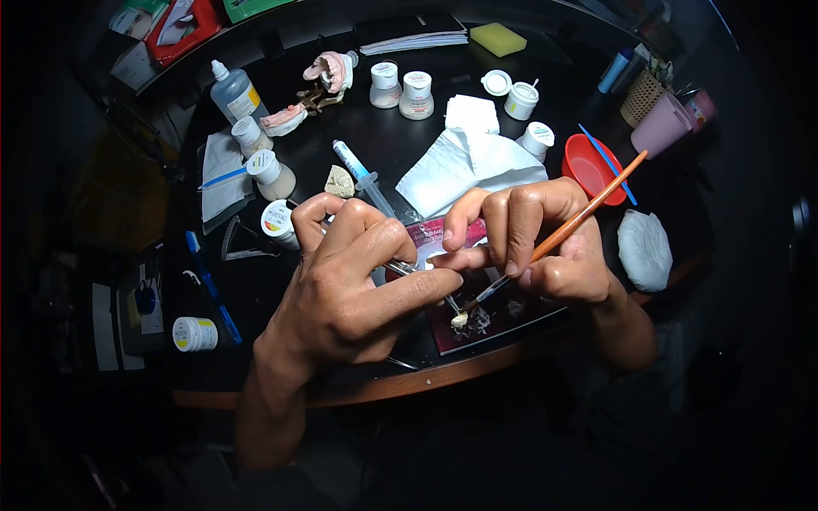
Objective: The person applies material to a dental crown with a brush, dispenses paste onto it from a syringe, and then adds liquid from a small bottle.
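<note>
My left hand (345,285) is closed around slim metal tweezers (400,267), partly hidden by the fingers. At their tip sits a small cream-coloured piece shaped like a tooth crown (460,320). My right hand (550,234) pinches a paintbrush (590,207) with an orange-brown wooden handle. The brush's dark tip points down and left, close beside the crown; whether it touches cannot be made out. Below both hands lies a dark red booklet or card (511,328), with whitish smears near the crown.
Around the hands stand powder jars (271,176), a syringe (362,175), white tissues (447,170), a red bowl (588,166) with a blue stick across it, and a white pad (644,251). A dental model (328,72) sits at the back. A toothbrush (213,289) lies left.
</note>
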A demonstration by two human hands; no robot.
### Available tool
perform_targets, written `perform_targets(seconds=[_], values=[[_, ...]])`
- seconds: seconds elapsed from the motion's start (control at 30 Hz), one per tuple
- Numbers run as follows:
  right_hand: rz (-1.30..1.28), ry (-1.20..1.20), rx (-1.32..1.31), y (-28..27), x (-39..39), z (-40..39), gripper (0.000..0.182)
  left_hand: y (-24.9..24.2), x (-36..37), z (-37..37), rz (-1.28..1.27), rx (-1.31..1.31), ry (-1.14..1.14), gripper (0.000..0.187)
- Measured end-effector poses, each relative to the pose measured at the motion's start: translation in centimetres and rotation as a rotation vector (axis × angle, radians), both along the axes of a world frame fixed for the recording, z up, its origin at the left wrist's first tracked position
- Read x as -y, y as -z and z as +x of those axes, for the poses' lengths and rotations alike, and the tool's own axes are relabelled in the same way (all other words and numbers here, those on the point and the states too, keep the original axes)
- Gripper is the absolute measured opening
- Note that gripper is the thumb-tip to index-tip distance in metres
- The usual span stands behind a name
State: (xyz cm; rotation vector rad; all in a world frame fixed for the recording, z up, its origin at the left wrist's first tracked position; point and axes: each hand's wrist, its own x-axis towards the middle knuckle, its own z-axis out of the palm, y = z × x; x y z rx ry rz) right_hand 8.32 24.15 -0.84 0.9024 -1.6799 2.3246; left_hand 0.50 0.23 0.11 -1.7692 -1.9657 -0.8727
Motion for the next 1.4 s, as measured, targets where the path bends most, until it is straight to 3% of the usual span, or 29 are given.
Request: perform_targets(seconds=[1.4], values=[[0.042, -0.021, -0.066, 0.13, -0.15, -0.37, 0.014, 0.08, -0.01, -0.13, 0.001, 0.034, 0.022, 0.021]])
